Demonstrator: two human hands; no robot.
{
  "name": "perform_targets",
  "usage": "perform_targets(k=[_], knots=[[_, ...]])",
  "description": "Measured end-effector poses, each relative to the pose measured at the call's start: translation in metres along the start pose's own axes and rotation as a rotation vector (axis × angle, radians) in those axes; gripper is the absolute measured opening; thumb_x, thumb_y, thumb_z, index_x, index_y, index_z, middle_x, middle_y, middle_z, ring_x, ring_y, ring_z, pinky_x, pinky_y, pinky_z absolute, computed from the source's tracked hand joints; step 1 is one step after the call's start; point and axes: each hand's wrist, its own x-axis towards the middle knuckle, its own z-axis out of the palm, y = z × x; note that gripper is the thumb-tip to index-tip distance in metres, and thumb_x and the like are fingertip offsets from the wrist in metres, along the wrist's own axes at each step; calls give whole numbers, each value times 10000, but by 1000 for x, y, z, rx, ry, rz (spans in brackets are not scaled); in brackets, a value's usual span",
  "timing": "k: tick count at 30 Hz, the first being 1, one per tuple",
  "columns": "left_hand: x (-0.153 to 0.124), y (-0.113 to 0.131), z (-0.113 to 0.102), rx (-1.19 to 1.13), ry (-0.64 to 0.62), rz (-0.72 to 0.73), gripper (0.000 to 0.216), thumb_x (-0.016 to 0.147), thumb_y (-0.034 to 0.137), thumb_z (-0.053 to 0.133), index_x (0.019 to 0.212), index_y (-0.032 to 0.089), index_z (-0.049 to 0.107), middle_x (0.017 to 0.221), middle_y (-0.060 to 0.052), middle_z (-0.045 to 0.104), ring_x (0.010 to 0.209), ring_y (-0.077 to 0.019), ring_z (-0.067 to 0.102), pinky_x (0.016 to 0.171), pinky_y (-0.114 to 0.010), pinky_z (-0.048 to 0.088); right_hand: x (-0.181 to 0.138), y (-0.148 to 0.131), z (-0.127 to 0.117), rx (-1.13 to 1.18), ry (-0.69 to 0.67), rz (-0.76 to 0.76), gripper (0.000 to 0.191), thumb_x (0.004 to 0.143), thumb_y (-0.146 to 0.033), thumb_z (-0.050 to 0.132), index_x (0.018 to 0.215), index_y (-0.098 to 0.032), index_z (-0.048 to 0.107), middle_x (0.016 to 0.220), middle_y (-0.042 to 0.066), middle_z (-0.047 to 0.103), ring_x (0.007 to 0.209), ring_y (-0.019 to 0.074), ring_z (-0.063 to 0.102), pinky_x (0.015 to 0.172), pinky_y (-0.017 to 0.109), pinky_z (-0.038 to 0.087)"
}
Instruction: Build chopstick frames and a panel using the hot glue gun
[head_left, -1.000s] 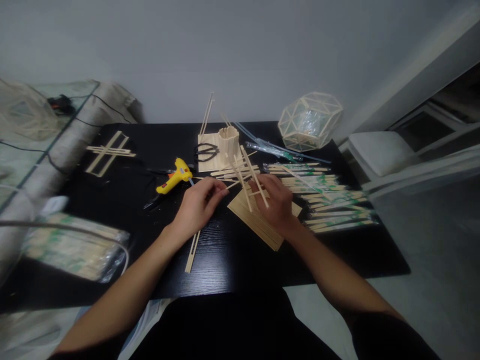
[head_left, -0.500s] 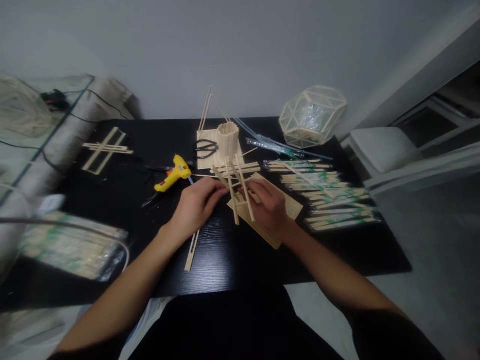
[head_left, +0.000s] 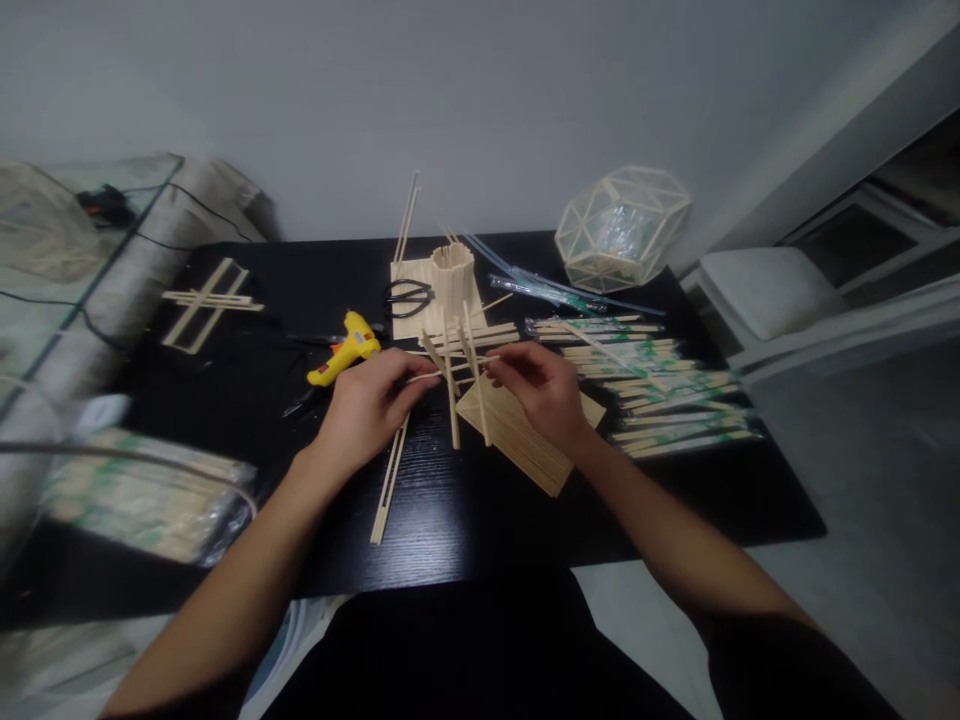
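My left hand (head_left: 367,408) and my right hand (head_left: 544,390) both pinch a small frame of crossed wooden sticks (head_left: 456,375), held just above the black table (head_left: 450,520). The frame has two long parallel sticks and thinner cross sticks. My left fingers grip a cross stick at its left end, my right fingers grip at its right end. Under my right hand lies a flat panel of glued sticks (head_left: 525,440). A pair of loose sticks (head_left: 388,490) lies below my left hand.
A yellow glue gun (head_left: 345,360), black scissors (head_left: 409,296) and a stick-built cup (head_left: 453,275) lie behind the hands. Wrapped chopsticks (head_left: 660,400) are spread at right, a geometric stick lantern (head_left: 621,230) at the back right. A stick cross (head_left: 210,302) and a bag of chopsticks (head_left: 142,490) lie at left.
The stick frame has moved left from above the panel, and its long sticks have turned closer to upright. My left hand now pinches one of its cross sticks.
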Motion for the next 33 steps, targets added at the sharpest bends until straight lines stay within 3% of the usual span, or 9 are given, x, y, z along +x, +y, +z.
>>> perform_targets(k=[7,11,18,25,33], knots=[[0,0,0,18,-21,127,95,1023,231,682,1070,184,751,967,-42,799,856,-155,745,828,-286,594,-2,-3,4,43,-51,33,135,865,-351,851,889,-228,801,838,10,789,715,146,728,707,303,628],[-2,-5,-2,73,-20,120,142,1020,281,695,1124,195,740,977,-46,790,870,-166,746,822,-295,594,1,-5,2,43,-56,44,186,864,-393,855,887,-221,789,812,10,776,703,152,724,685,307,633],[-5,-13,-4,131,109,130,48,1000,244,717,1014,199,715,947,-28,779,864,-163,733,837,-287,573,4,-7,-1,100,0,45,224,854,-421,860,893,-226,757,831,4,771,698,148,728,670,303,642],[-7,-17,1,237,241,208,53,985,228,740,1023,194,725,956,-43,785,887,-179,726,849,-322,559,4,1,-1,79,-53,94,261,820,-438,899,897,-212,791,925,32,800,748,154,740,730,332,671],[-8,-16,4,253,239,234,70,998,236,722,1062,214,739,951,-40,788,877,-192,714,837,-346,521,3,7,-1,143,-109,158,320,808,-491,911,915,-217,786,993,45,824,847,188,781,806,382,702]])
